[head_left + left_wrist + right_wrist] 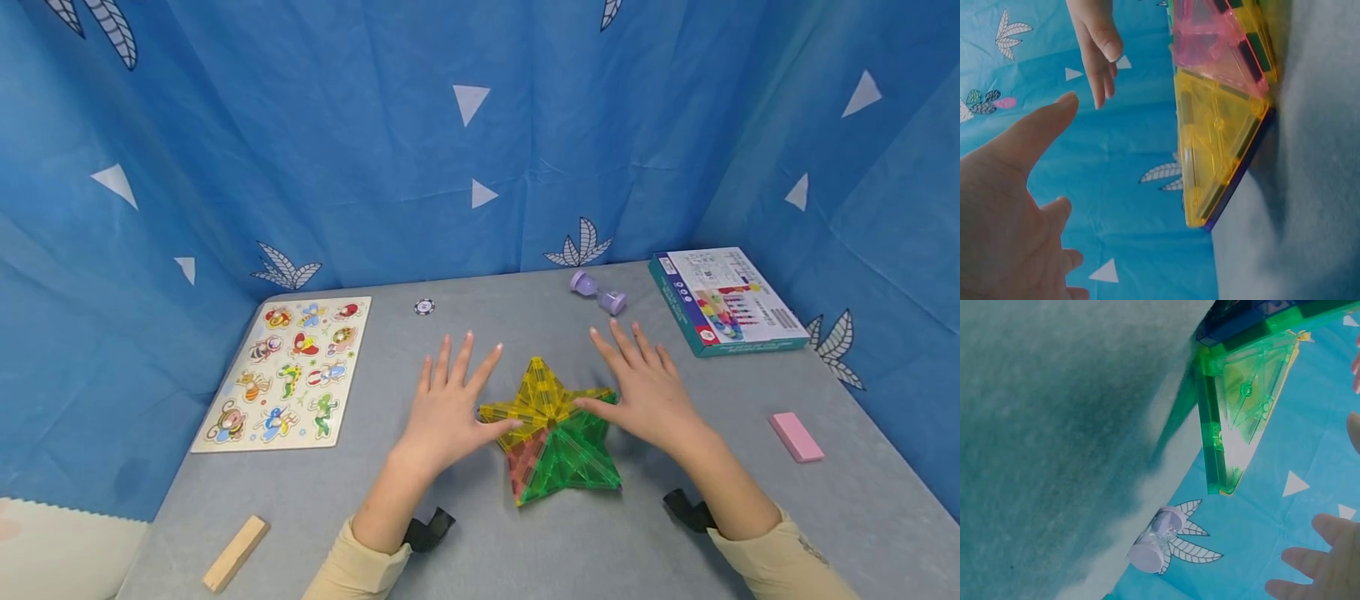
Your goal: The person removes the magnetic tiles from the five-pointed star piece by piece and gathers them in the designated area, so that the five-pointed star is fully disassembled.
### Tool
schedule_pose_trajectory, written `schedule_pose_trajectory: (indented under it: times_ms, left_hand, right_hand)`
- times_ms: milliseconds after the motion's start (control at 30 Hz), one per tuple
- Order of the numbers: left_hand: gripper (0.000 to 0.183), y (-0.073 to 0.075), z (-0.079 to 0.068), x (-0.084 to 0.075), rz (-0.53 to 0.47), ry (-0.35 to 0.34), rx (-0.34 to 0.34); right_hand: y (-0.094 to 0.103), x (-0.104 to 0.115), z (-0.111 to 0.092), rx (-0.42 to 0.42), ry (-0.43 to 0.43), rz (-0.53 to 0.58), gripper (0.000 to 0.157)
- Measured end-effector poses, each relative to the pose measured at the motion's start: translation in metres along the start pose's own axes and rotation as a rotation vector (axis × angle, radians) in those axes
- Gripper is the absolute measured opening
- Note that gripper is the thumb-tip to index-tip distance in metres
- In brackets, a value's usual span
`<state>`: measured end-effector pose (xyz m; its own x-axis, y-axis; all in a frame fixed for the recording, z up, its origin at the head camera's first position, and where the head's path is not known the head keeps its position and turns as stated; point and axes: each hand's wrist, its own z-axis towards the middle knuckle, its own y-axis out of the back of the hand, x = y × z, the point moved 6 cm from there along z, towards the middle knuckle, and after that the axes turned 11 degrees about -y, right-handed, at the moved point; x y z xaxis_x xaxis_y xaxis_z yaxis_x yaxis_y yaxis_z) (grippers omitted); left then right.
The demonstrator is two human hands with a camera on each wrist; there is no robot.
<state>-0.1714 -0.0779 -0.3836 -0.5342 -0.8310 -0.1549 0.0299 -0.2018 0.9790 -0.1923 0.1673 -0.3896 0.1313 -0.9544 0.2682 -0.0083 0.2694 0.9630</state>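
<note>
A star built of see-through magnetic tiles point(576, 457) lies on the grey table, with yellow, green and pinkish-red points. To its left, my left hand point(448, 425) hovers with fingers spread and the thumb reaching over the star's edge in the head view. My right hand point(651, 402) mirrors it on the other side, fingers spread, thumb overlapping the right point. In the left wrist view, a gap shows between my left thumb and the yellow tile point(1219, 140). The right wrist view shows my fingers point(1310, 562) apart from the green tile point(1250, 394). Neither hand holds anything.
An insect picture puzzle board point(288, 372) lies at the left, a wooden block point(236, 553) at the near left. Toward the back are a poker chip point(424, 307) and a purple hourglass point(598, 292). A boxed set point(727, 300) and a pink block point(797, 437) sit at the right.
</note>
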Motion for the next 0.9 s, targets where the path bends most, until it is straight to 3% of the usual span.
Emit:
schedule_pose_trajectory:
  times_ms: [300, 600, 900]
  left_hand:
    - [0.093, -0.01, 0.001, -0.018, -0.055, -0.065, 0.076]
    - [0.088, -0.026, 0.0, -0.036, -0.083, -0.148, 0.2]
    - [0.082, -0.031, -0.002, -0.05, -0.033, -0.23, 0.202]
  right_hand:
    - [0.004, -0.004, -0.014, 0.009, -0.006, 0.125, 0.095]
    - [-0.003, -0.014, -0.034, 0.11, -0.049, 0.232, 0.085]
    - [-0.02, -0.018, -0.049, 0.229, -0.083, 0.307, 0.071]
